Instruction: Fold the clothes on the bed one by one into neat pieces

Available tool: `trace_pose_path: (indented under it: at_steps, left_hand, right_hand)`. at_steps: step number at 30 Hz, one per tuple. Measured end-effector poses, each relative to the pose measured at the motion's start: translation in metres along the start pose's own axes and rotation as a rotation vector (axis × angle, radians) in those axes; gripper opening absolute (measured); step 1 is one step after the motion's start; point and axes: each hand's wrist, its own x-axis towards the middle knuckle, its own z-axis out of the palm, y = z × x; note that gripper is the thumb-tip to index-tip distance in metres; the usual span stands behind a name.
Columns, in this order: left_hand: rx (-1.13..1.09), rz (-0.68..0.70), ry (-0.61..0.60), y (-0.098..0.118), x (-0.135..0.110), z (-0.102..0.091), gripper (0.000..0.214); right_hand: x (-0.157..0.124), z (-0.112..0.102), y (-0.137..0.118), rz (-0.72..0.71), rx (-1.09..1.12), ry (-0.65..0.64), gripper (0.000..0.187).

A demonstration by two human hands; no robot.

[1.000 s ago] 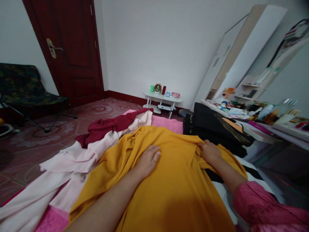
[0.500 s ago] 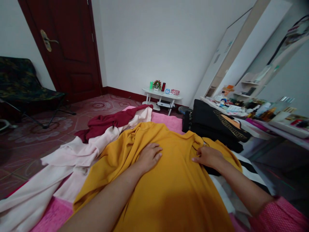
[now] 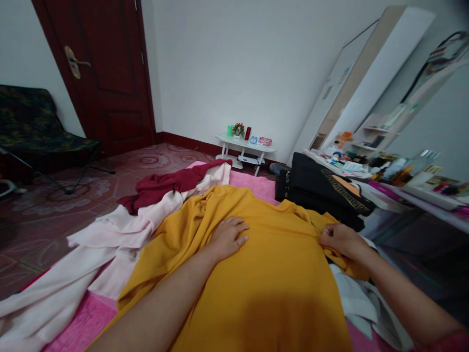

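A mustard-yellow long-sleeved shirt [image 3: 271, 274] lies spread over the pink bedding, its neck end away from me. My left hand [image 3: 229, 238] rests flat on its upper middle, fingers loosely stretched. At the shirt's right side my right hand [image 3: 340, 239] pinches the fabric near the armpit, and a crease runs from there across the chest. The right sleeve lies bunched under and beside that hand. Left of the shirt are pale pink garments [image 3: 120, 234] and a dark red garment [image 3: 168, 186].
Folded black clothes [image 3: 318, 186] are stacked beyond my right hand. A cluttered dressing table [image 3: 406, 181] stands on the right. Ahead is a small white table [image 3: 242, 146] with a plant and small items. A camouflage folding chair [image 3: 40, 132] stands by the dark red door [image 3: 98, 73].
My right hand has moved right and pulled the shirt's side outward, drawing the fabric tighter and covering more of the striped cloth. My left hand has stayed nearly in place.
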Motion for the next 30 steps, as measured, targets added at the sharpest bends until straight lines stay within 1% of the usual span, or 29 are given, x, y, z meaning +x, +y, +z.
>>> trace_pose_path:
  at_steps: [1,2,3,4,5,7,9,10,12,13,15,17,20,21,23,25,28,30]
  left_hand:
    - [0.013,0.008,-0.015,0.001,-0.001,0.0,0.038]
    - [0.024,0.015,-0.032,0.001,-0.001,0.0,0.039]
    - [0.034,0.021,-0.052,0.002,-0.002,0.0,0.041]
    - [0.042,0.026,-0.071,0.002,-0.003,0.001,0.042]
    - [0.048,0.03,-0.089,0.003,-0.004,0.001,0.044]
    - [0.058,0.033,-0.112,0.003,-0.004,0.001,0.046]
    - [0.068,0.033,-0.123,0.004,-0.004,0.002,0.047]
    - [0.075,0.033,-0.125,0.004,-0.004,0.002,0.047]
    - [0.088,0.034,-0.127,0.004,-0.004,0.003,0.048]
    - [0.092,0.035,-0.128,0.004,-0.004,0.004,0.048]
    - [0.097,0.032,-0.124,0.004,-0.005,0.007,0.048]
    - [0.087,0.024,-0.12,0.004,-0.006,0.009,0.049]
    - [0.002,0.007,-0.134,0.005,0.003,0.003,0.045]
    - [-0.06,-0.036,-0.15,0.004,0.009,-0.002,0.041]
    - [-0.182,-0.181,-0.172,-0.002,0.028,-0.018,0.026]
    - [-0.243,-0.344,-0.133,-0.015,0.052,-0.037,0.021]
    - [-0.235,-0.5,0.011,-0.039,0.089,-0.063,0.032]
    - [-0.25,-0.599,0.057,-0.053,0.11,-0.073,0.038]
  right_hand:
    - [-0.004,-0.001,-0.011,-0.006,-0.139,0.023,0.005]
    - [-0.009,-0.001,-0.027,-0.039,-0.268,0.062,0.004]
    - [-0.014,-0.001,-0.044,-0.105,-0.357,0.109,0.012]
    - [-0.02,0.001,-0.064,-0.197,-0.394,0.173,0.019]
    - [-0.024,0.006,-0.083,-0.291,-0.389,0.198,0.024]
    - [-0.031,0.02,-0.118,-0.432,-0.319,0.145,0.03]
    - [-0.031,0.039,-0.139,-0.497,-0.217,0.078,0.033]
    - [-0.028,0.049,-0.143,-0.52,-0.16,0.056,0.036]
    - [-0.016,0.066,-0.138,-0.539,-0.061,0.002,0.047]
    - [-0.007,0.074,-0.131,-0.515,-0.039,-0.017,0.05]
    - [0.01,0.087,-0.113,-0.407,-0.053,-0.008,0.052]
    - [0.022,0.096,-0.098,-0.314,-0.066,0.069,0.049]
    - [0.026,0.106,-0.092,-0.291,-0.059,0.22,0.043]
    - [0.025,0.108,-0.093,-0.287,-0.058,0.257,0.041]
    - [0.021,0.11,-0.098,-0.282,-0.056,0.295,0.039]
    - [0.017,0.109,-0.101,-0.282,-0.049,0.3,0.038]
    - [0.016,0.107,-0.103,-0.28,-0.039,0.308,0.036]
    - [0.016,0.107,-0.103,-0.282,-0.038,0.324,0.035]
